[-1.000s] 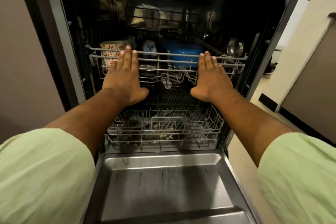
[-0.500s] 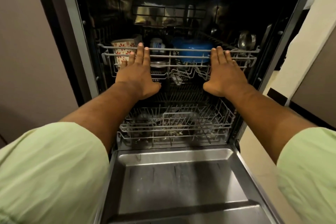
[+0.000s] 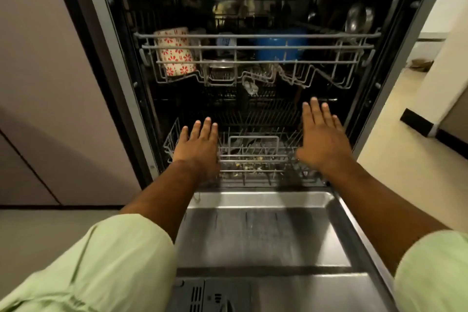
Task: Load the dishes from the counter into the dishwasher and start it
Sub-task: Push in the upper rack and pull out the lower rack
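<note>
At mid-frame, your left hand and right hand, fingers straight and empty, approach the lower rack; pushing it in seems next.

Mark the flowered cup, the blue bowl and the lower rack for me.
flowered cup (image 3: 175, 54): head view, on its patterned side.
blue bowl (image 3: 274, 53): head view, on its outer wall.
lower rack (image 3: 253, 160): head view, on the middle of its front rail.

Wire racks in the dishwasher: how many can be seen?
2. The upper rack hangs above, loaded; the lower rack sits by the open door. The dark top may hide another.
</note>
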### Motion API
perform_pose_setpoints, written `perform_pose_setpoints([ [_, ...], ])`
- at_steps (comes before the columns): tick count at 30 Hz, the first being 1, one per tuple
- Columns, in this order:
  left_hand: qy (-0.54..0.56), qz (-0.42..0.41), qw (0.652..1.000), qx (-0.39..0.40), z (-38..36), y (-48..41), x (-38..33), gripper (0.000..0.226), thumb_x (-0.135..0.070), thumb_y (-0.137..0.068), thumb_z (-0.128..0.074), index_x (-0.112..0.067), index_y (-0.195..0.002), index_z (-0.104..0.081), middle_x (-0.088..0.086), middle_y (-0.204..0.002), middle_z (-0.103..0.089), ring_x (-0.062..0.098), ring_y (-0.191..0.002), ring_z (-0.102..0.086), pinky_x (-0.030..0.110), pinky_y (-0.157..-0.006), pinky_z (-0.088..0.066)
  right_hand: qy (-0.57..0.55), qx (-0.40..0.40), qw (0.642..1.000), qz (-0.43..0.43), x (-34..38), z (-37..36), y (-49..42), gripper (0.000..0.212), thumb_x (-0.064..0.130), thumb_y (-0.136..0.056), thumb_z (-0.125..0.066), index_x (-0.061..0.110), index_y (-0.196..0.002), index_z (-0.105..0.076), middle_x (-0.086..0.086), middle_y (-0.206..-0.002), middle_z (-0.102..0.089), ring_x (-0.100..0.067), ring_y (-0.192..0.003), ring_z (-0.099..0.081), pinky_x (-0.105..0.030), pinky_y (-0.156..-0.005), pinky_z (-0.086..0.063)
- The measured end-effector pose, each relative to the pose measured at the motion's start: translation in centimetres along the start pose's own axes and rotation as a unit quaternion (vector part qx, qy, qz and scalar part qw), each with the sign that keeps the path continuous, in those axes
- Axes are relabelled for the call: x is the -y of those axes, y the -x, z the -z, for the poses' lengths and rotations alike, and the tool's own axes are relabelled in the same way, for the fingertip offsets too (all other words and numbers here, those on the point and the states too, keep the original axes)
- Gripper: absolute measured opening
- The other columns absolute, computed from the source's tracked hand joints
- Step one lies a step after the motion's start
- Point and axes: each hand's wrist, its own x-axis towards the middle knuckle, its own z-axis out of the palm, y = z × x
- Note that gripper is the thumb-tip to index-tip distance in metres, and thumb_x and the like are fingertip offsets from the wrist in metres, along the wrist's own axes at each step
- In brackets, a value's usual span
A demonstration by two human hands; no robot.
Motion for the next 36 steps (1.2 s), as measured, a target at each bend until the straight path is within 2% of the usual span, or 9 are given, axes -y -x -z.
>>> perform_pose_setpoints([
  [3,-0.007,0.012,0.999,0.044,-2.1,0.1,-0.1,0.089,-0.047,-0.099,-0.044,-0.010,-0.157,0.013,0.010,-0.164,0.017,0.028,-0.152,0.010,0.047,-0.123,0.002,0.004,0.069,0.998,0.000,-1.3,-4.0,0.9,0.095,0.040,-0.091,-0.057,0.013,-0.156,0.007,-0.006,-0.164,0.010,-0.026,-0.151,0.009,-0.043,-0.123,-0.002],
  [5,-0.015,0.010,0.997,0.069,-3.3,0.1,-0.2,0.089,-0.049,-0.099,-0.043,-0.010,-0.157,0.013,0.010,-0.164,0.017,0.028,-0.152,0.010,0.047,-0.123,0.001,-0.003,0.104,0.995,0.004,-1.5,-6.0,1.2,0.091,0.037,-0.092,-0.055,0.013,-0.156,0.005,-0.006,-0.164,0.008,-0.026,-0.151,0.007,-0.043,-0.122,-0.002],
  [9,-0.014,0.004,0.995,0.101,-5.1,-0.4,-0.9,0.083,-0.046,-0.102,-0.039,-0.010,-0.156,0.013,0.011,-0.164,0.017,0.028,-0.152,0.011,0.047,-0.122,0.001,-0.015,0.149,0.989,0.019,-1.2,-8.2,1.2,0.094,0.036,-0.090,-0.057,0.013,-0.156,0.006,-0.006,-0.164,0.009,-0.026,-0.151,0.008,-0.043,-0.123,-0.003],
  [15,-0.014,0.011,0.995,0.101,-6.7,-1.3,-1.8,0.083,-0.047,-0.101,-0.038,-0.010,-0.156,0.013,0.011,-0.164,0.017,0.027,-0.152,0.010,0.047,-0.122,0.000,-0.032,0.163,0.986,0.023,-0.1,-9.7,0.5,0.095,0.031,-0.090,-0.059,0.012,-0.156,0.008,-0.008,-0.164,0.010,-0.026,-0.151,0.008,-0.043,-0.123,-0.003],
  [21,-0.002,0.022,0.996,0.081,-7.1,-2.0,-2.4,0.090,-0.048,-0.098,-0.047,-0.008,-0.157,0.007,0.013,-0.166,0.006,0.029,-0.153,0.003,0.047,-0.123,-0.004,-0.056,0.152,0.987,0.019,0.0,-9.9,0.2,0.096,0.030,-0.085,-0.064,0.011,-0.157,-0.002,-0.010,-0.164,-0.003,-0.028,-0.151,-0.001,-0.042,-0.123,-0.011],
  [27,0.022,0.018,0.998,0.059,-6.1,-1.7,-2.5,0.088,-0.048,-0.093,-0.054,-0.008,-0.157,-0.009,0.016,-0.162,-0.018,0.031,-0.150,-0.019,0.045,-0.122,-0.019,-0.063,0.131,0.989,0.011,0.3,-8.8,0.9,0.085,0.028,-0.082,-0.065,0.010,-0.152,-0.023,-0.013,-0.154,-0.030,-0.030,-0.142,-0.029,-0.041,-0.117,-0.028],
  [31,0.022,0.008,0.998,0.064,-5.8,-0.4,-2.3,0.084,-0.048,-0.092,-0.056,-0.012,-0.156,-0.016,0.015,-0.158,-0.027,0.032,-0.146,-0.028,0.045,-0.119,-0.026,-0.050,0.129,0.990,0.008,0.5,-7.7,2.1,0.071,0.030,-0.084,-0.065,0.011,-0.146,-0.035,-0.012,-0.145,-0.040,-0.030,-0.133,-0.039,-0.040,-0.110,-0.035],
  [36,0.024,0.006,0.998,0.053,-5.8,1.4,-2.5,0.067,-0.036,-0.092,-0.057,-0.016,-0.150,-0.030,0.013,-0.149,-0.040,0.032,-0.135,-0.043,0.044,-0.109,-0.038,-0.023,0.118,0.993,-0.008,1.2,-7.0,3.5,0.056,0.033,-0.085,-0.065,0.012,-0.135,-0.049,-0.012,-0.134,-0.052,-0.030,-0.120,-0.053,-0.039,-0.100,-0.044],
])
